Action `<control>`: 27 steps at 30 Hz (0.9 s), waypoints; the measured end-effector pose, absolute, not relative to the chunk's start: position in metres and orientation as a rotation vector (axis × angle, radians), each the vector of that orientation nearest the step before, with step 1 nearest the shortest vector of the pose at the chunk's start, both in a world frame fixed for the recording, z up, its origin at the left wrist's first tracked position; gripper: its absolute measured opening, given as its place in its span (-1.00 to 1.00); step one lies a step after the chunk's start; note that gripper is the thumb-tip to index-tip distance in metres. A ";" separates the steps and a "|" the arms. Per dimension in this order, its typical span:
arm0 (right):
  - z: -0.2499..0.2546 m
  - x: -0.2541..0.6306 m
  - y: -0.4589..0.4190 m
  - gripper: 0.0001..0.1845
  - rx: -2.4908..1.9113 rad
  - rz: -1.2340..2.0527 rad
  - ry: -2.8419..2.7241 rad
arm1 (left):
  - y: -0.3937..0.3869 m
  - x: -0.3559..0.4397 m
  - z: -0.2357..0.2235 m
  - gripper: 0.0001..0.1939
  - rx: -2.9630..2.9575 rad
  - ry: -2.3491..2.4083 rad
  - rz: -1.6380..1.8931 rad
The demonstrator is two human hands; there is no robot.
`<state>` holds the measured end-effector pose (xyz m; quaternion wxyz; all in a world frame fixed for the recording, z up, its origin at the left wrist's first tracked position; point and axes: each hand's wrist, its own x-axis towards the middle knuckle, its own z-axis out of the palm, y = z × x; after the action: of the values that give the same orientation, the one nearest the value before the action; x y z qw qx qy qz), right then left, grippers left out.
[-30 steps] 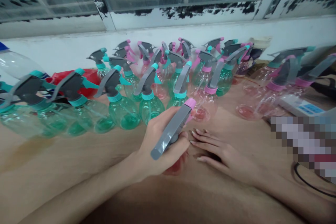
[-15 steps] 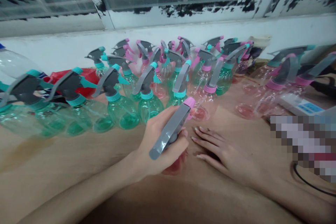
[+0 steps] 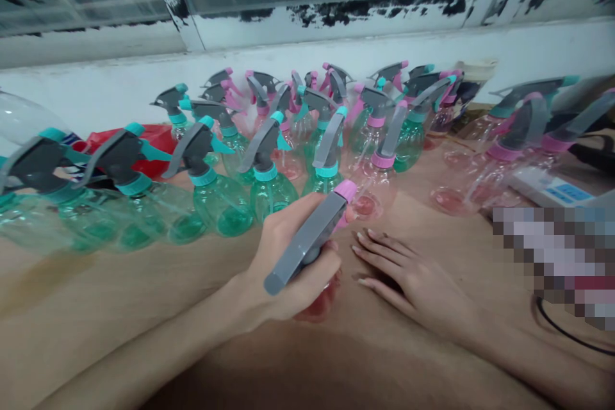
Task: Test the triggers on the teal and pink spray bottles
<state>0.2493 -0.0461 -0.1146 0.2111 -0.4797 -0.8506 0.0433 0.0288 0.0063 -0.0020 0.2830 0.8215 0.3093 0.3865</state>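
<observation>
My left hand (image 3: 288, 262) is closed around the neck of a pink spray bottle (image 3: 317, 304) that rests on the table (image 3: 192, 359). The bottle's grey trigger head (image 3: 307, 240) with its pink nozzle tip shows above my fingers, pointing away and to the right. Most of the bottle's body is hidden under the hand. To the right, my right hand (image 3: 403, 269) lies flat on the table, fingers stretched out, holding nothing. Just beyond my left hand stand a green spray bottle (image 3: 275, 192) and a clear pink spray bottle (image 3: 372, 186).
Several green and pink spray bottles (image 3: 223, 202) stand in rows towards the white wall (image 3: 120, 86). A red bag (image 3: 158, 141) lies behind them at the left. More pink bottles (image 3: 456, 195), a white box with a blue label (image 3: 552, 189) and a black cable (image 3: 567, 333) are at the right.
The trigger head in my left hand has tilted and shifted slightly left. My right hand stays flat in about the same place. The whole view has shifted a little.
</observation>
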 end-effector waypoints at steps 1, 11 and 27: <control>-0.115 0.249 -0.046 -0.52 -1.332 0.115 -2.358 | 0.007 0.029 -0.002 -0.87 2.206 0.809 1.052; -0.117 0.249 -0.046 -0.53 -1.310 -0.034 -2.408 | 0.008 0.025 -0.001 -0.84 2.185 0.780 1.021; -0.115 0.251 -0.044 -0.48 -1.483 -0.130 -2.334 | 0.004 0.027 -0.005 -0.85 2.128 0.782 1.042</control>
<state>0.2509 -0.0445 -0.1149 0.1856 -0.5263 -0.8285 -0.0463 0.0269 0.0044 -0.0047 0.3178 0.8086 0.2974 0.3960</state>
